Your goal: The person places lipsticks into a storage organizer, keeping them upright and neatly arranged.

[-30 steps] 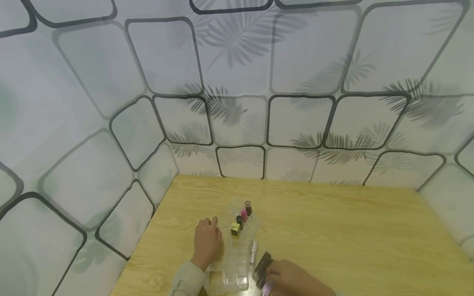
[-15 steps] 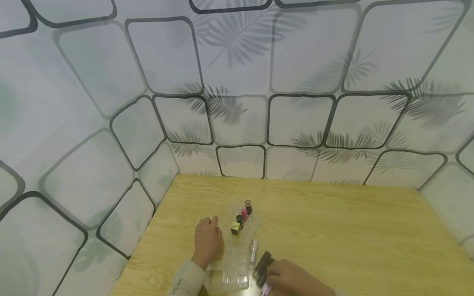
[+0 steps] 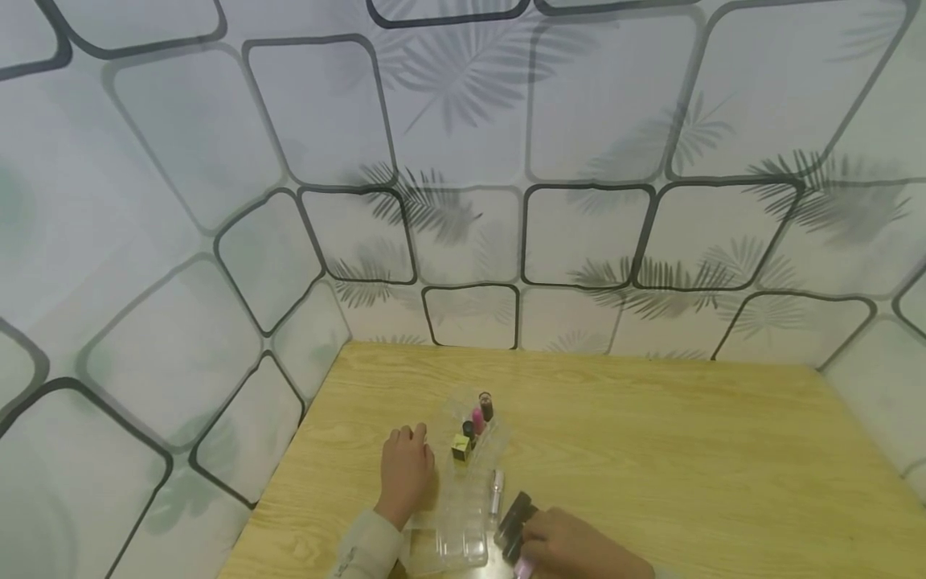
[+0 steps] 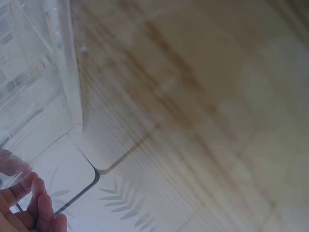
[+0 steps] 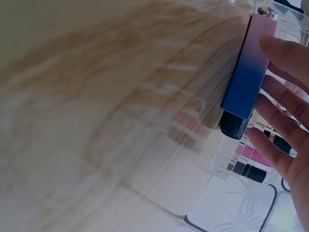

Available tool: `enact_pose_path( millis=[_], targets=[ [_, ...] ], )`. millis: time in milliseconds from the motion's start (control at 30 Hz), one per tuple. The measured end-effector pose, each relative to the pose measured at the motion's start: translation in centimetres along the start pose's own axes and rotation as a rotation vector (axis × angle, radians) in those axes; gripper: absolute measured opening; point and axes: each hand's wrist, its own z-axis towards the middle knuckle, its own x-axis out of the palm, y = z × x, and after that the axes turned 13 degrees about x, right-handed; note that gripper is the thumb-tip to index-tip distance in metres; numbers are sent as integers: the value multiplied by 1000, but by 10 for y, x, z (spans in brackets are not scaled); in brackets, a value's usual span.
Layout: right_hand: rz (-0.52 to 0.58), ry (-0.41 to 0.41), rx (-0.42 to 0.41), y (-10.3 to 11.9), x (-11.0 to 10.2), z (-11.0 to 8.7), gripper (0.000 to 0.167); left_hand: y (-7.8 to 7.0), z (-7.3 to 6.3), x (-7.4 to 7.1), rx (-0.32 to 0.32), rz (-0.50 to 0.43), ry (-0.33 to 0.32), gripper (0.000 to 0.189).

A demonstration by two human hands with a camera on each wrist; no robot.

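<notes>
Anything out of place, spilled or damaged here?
No spill or damage visible. Slightly out of place: the silver tube appears loose beside the clear organizer, whereas the pink tube sits in it. Dark tubes slant untidily near the right hand.

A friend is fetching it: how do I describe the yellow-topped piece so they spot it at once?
On the wooden table, find the clear plastic tray. Toward its far end, four small pieces run in a slanting line, the yellow-topped piece nearest the viewer. Its square yellow top sets it apart from the black piece, pink piece and dark brown piece behind it.
</notes>
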Motion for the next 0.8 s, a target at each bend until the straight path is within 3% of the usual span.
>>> enact_pose_path(
  millis=[300,567,800],
  targets=[
    [30,17,4,0,0,2,17,2,0,3,4,25,-4,21],
    [-70,159,18,1,-1,-1,18,3,-1,5,17,33,-22,22],
    [-76,195,27,2,-4,-1,18,3,-1,5,25,41,-33,22]
  ],
)
